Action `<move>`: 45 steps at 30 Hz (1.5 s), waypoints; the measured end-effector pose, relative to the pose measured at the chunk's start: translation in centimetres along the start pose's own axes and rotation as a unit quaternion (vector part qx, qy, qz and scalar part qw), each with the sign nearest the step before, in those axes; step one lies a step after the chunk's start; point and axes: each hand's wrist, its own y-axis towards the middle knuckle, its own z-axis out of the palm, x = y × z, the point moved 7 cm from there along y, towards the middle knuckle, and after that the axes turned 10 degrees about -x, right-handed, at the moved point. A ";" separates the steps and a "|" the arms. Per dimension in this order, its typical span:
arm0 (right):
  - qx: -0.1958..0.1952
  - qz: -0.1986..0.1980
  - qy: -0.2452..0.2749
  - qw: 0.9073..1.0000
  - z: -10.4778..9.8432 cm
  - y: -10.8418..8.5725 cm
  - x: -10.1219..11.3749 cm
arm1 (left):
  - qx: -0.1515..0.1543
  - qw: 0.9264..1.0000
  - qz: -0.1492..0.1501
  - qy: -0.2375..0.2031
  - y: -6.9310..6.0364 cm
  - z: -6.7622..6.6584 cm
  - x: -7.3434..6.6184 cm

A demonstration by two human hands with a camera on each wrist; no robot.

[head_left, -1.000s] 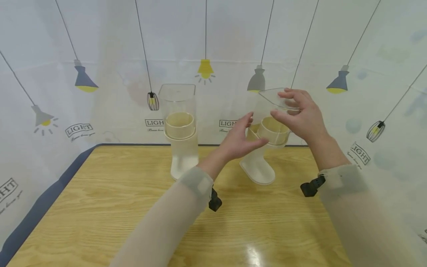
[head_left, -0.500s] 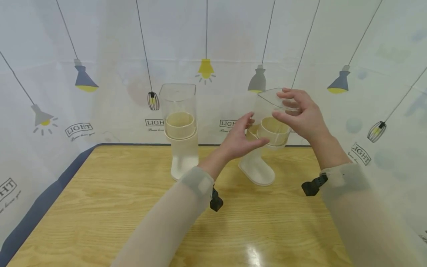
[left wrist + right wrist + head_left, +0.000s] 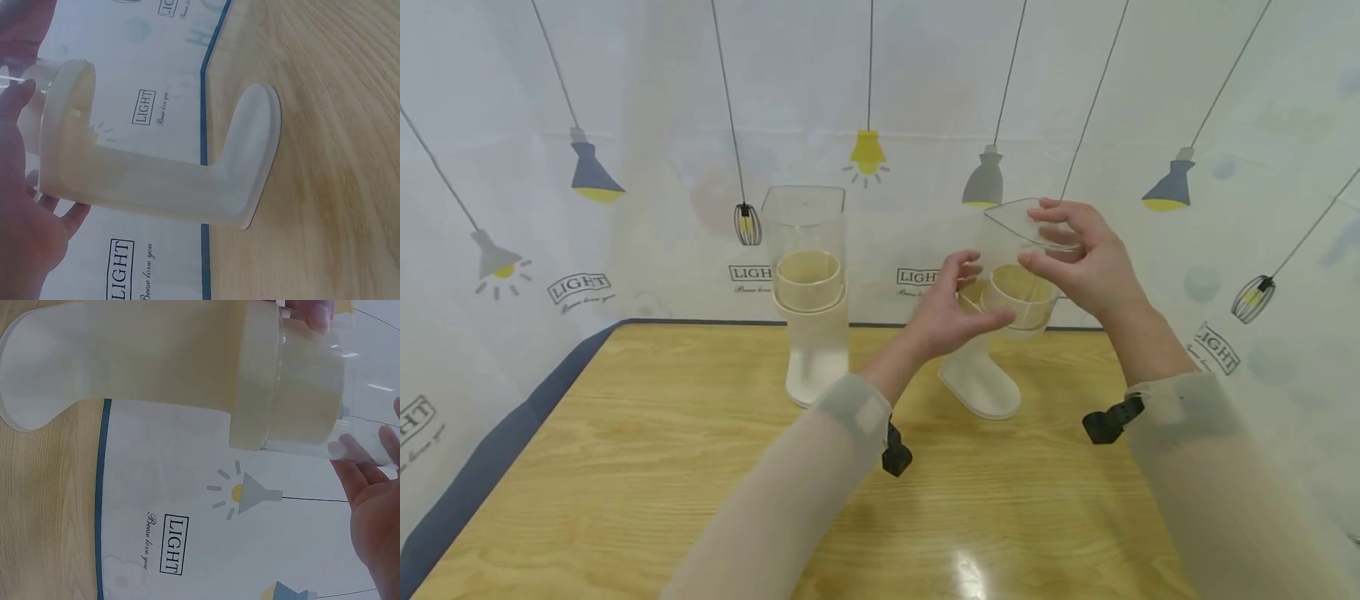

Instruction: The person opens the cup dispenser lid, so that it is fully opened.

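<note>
- Pale cloth backdrop [image 3: 655, 167] faces us behind and at both sides; printed lamps [image 3: 868, 152] in yellow, grey and blue run across it on thin drawn cords; LIGHT lettering [image 3: 582, 287] repeats lower down
- Below it we see a wooden table [image 3: 662, 450], yellowish with long grain; a bright glare [image 3: 970, 575] shines near the front; a dark blue band [image 3: 512, 429] borders its left side and back
- Toward the back, right of centre, we find the cream stand [image 3: 981, 383], its rounded foot at the tabletop; we cannot tell whether the foot bears its full weight there
- Atop that stand we see the clear container [image 3: 1022, 218], around a cream inner ring [image 3: 1018, 296]
- Our left hand [image 3: 951, 308] curls round the container low down, by the collar; our right hand [image 3: 1093, 258] bends thumb and fingers about its upper part, near the rim; the two hands are apart, on one thing
- Left of these, well apart, we have a second stand [image 3: 817, 354], upright, with its own clear top
- Pale sleeves [image 3: 782, 492] cover both our forearms; a black device [image 3: 1112, 419] sits at each wrist
</note>
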 end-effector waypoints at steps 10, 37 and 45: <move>-0.006 0.005 0.012 1.000 0.6 -0.2 0.2 | -0.040 0.998 -0.016 -0.054 -0.4 1.1 0.4; -0.107 0.057 0.024 0.992 2.3 -2.5 0.2 | -0.083 0.995 -0.008 -0.060 -0.8 2.2 0.5; -0.125 0.053 0.032 0.990 2.3 -2.3 0.3 | -0.082 0.996 -0.004 -0.038 -0.4 2.3 0.8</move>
